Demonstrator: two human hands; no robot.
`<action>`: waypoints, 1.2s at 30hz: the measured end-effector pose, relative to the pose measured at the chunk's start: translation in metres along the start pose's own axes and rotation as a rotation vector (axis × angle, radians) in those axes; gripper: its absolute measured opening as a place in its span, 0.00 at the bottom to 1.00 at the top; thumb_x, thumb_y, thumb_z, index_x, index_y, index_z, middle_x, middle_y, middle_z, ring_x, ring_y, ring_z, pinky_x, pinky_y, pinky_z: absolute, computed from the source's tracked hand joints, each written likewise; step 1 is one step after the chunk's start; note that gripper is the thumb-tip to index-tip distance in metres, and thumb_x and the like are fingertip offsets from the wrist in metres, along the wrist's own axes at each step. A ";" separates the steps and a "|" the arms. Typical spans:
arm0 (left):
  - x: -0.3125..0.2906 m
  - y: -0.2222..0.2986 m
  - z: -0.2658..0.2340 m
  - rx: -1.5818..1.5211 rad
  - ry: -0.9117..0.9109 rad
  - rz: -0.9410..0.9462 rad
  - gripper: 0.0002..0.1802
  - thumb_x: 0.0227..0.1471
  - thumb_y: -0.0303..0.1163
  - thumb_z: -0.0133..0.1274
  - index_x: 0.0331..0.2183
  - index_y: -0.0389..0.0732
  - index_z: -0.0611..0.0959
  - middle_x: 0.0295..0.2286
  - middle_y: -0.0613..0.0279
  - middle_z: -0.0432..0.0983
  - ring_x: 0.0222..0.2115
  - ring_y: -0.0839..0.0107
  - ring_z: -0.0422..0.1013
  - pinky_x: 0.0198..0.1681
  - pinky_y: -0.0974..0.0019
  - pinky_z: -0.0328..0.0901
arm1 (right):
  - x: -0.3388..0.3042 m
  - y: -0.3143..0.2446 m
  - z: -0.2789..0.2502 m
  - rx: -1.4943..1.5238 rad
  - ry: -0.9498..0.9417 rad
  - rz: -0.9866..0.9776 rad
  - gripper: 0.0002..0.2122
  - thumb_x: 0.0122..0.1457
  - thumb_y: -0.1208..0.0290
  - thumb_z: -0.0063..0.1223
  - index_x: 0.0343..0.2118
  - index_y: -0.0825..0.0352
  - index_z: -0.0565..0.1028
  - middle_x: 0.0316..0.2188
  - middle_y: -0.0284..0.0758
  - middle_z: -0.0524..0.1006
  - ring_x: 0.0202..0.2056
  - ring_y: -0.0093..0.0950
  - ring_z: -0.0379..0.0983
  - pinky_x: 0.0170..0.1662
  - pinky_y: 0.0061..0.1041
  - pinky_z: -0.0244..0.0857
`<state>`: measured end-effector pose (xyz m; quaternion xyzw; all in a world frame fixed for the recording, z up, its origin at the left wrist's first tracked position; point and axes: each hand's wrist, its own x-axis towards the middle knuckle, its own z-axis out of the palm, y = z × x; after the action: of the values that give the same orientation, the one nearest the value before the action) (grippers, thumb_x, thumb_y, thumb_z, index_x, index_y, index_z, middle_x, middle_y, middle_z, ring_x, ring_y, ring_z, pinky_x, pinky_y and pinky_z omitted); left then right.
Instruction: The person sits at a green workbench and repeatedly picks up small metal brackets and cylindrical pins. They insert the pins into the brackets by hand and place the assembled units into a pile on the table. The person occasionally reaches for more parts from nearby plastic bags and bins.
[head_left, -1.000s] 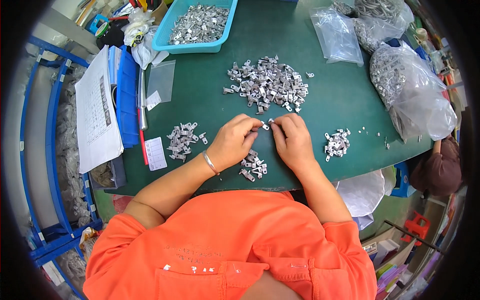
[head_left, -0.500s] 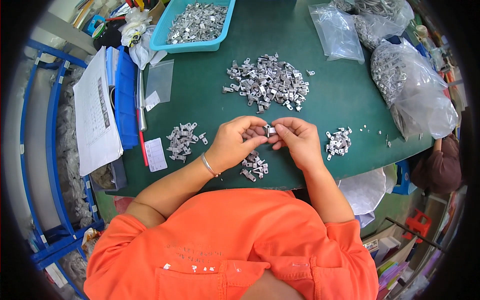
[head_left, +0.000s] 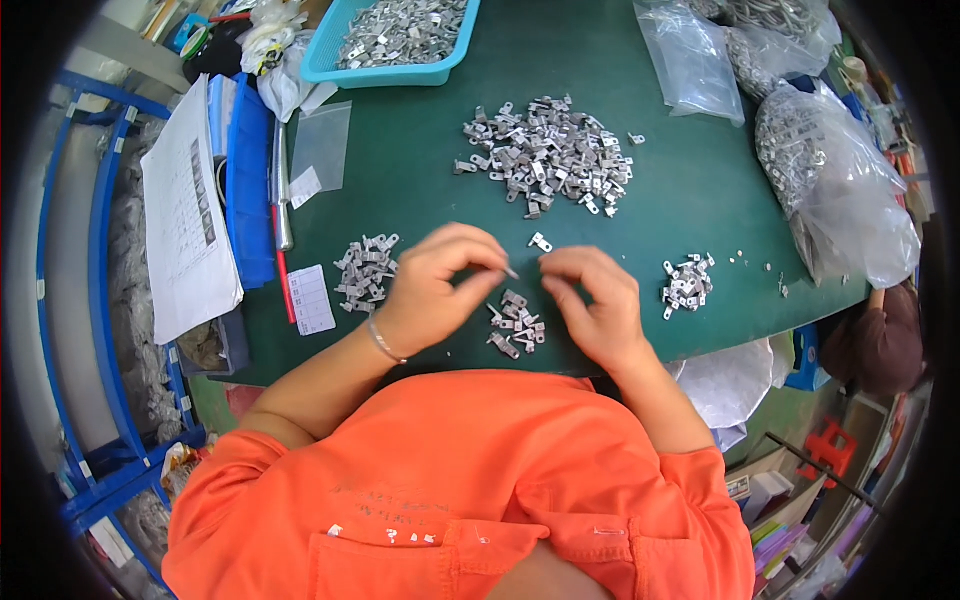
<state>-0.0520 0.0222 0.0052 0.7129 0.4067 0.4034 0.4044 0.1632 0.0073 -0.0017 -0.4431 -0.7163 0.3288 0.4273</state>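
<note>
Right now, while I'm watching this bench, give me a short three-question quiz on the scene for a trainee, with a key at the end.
1. True or false: the left hand pinches a small metal piece.

2. Multiple choice: where is the single bracket nearest the fingertips of the right hand?
A) Inside a plastic bag
B) Between the large pile of brackets and the hands
C) On a paper sheet

3. Fill in the blank: the bracelet is on the person's ____ wrist.

Key: 1. True. 2. B. 3. Left.
</note>
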 end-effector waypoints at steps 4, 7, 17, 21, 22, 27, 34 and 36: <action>-0.011 0.000 -0.058 0.297 0.283 -0.080 0.06 0.44 0.16 0.57 0.28 0.34 0.80 0.31 0.59 0.77 0.32 0.70 0.74 0.36 0.70 0.68 | 0.019 0.017 0.009 -0.463 0.024 -0.068 0.09 0.48 0.77 0.60 0.34 0.69 0.76 0.34 0.39 0.73 0.36 0.41 0.68 0.39 0.35 0.65; -0.024 -0.006 -0.094 0.578 0.203 -0.108 0.06 0.43 0.17 0.58 0.29 0.34 0.81 0.31 0.58 0.77 0.31 0.67 0.74 0.36 0.70 0.68 | 0.020 0.024 0.012 -0.529 0.051 -0.118 0.05 0.49 0.81 0.56 0.30 0.69 0.75 0.32 0.38 0.72 0.34 0.40 0.68 0.37 0.36 0.64; -0.010 0.008 -0.057 0.236 0.180 -0.104 0.04 0.49 0.18 0.56 0.30 0.34 0.82 0.30 0.60 0.75 0.30 0.74 0.72 0.32 0.74 0.66 | 0.016 0.002 -0.008 0.529 -0.097 0.768 0.07 0.62 0.72 0.50 0.37 0.71 0.76 0.26 0.32 0.78 0.25 0.16 0.72 0.26 0.13 0.63; 0.007 0.012 -0.008 -0.186 -0.063 -0.299 0.09 0.56 0.23 0.52 0.40 0.33 0.78 0.31 0.61 0.76 0.30 0.77 0.73 0.34 0.76 0.69 | 0.011 -0.007 -0.015 0.668 -0.107 0.793 0.07 0.62 0.73 0.51 0.37 0.72 0.76 0.26 0.32 0.78 0.26 0.17 0.73 0.27 0.15 0.64; 0.010 0.014 0.002 -0.356 -0.118 -0.424 0.11 0.57 0.25 0.51 0.43 0.33 0.77 0.31 0.61 0.76 0.30 0.78 0.73 0.34 0.76 0.69 | 0.010 -0.009 -0.016 0.691 -0.101 0.789 0.07 0.61 0.73 0.52 0.36 0.71 0.76 0.27 0.32 0.78 0.26 0.17 0.73 0.27 0.15 0.65; 0.012 0.015 0.013 -0.497 -0.229 -0.436 0.09 0.56 0.24 0.53 0.40 0.33 0.78 0.32 0.60 0.78 0.31 0.77 0.74 0.35 0.73 0.71 | 0.000 -0.015 -0.007 0.095 -0.098 0.127 0.03 0.54 0.82 0.56 0.32 0.70 0.77 0.28 0.36 0.78 0.29 0.28 0.75 0.32 0.23 0.69; -0.006 0.001 -0.004 0.106 -0.085 0.101 0.08 0.42 0.17 0.60 0.27 0.37 0.79 0.32 0.56 0.78 0.32 0.62 0.75 0.37 0.66 0.69 | 0.036 0.015 0.011 -0.322 0.028 0.008 0.03 0.51 0.78 0.58 0.28 0.68 0.75 0.26 0.38 0.74 0.29 0.39 0.73 0.32 0.32 0.69; -0.009 -0.001 -0.003 0.187 -0.161 0.169 0.07 0.42 0.18 0.60 0.27 0.38 0.79 0.32 0.58 0.78 0.32 0.61 0.74 0.38 0.65 0.68 | 0.044 0.022 0.019 -0.526 0.046 0.000 0.04 0.50 0.75 0.59 0.26 0.67 0.76 0.25 0.37 0.73 0.29 0.38 0.73 0.31 0.33 0.69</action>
<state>-0.0583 0.0155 0.0030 0.8094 0.3473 0.3378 0.3320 0.1431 0.0547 -0.0143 -0.5463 -0.7672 0.1209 0.3136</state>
